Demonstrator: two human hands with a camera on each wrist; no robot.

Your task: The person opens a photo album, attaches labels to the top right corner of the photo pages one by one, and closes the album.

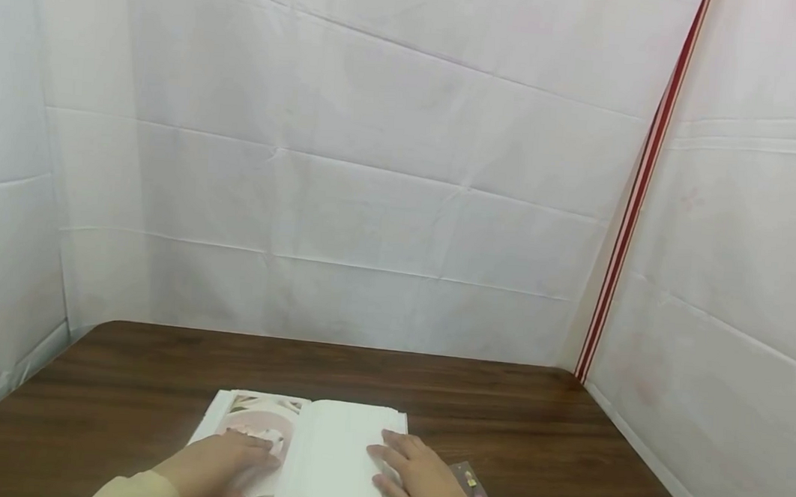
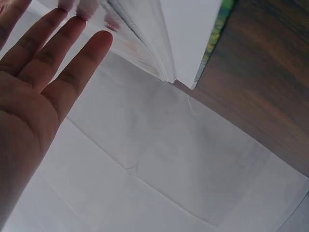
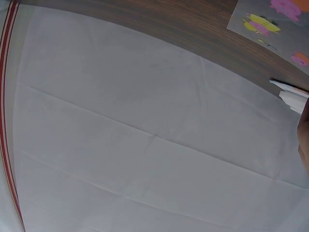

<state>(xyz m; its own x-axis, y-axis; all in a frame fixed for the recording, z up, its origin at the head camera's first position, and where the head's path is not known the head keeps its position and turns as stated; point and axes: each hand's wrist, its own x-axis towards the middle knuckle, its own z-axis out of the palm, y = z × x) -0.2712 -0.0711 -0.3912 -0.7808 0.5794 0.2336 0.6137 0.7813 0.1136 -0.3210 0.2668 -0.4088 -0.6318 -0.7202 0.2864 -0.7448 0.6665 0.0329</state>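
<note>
An open photo album [image 1: 343, 448] lies near the front of the table, with a pinkish picture on its left page and a plain white right page. My left hand [image 1: 221, 461] rests over the picture, fingers extended. In the left wrist view, that hand's fingertips [image 2: 104, 41] meet the glossy page, and the album's white sheets [image 2: 149, 46] fan above a green-and-yellow cover edge [image 2: 212, 43]. My right hand [image 1: 420, 475] lies on the outer part of the right page with spread, relaxed fingers. Only a sliver of the right hand [image 3: 304, 133] shows in the right wrist view.
A see-through sticker sheet [image 3: 263, 24] with pink and yellow figures lies on the table just right of the album, partly behind the right hand in the head view. The dark wooden table [image 1: 517, 420] is bordered by white cloth walls [image 1: 360, 201]. A red-striped band [image 1: 637, 193] hangs at the right corner.
</note>
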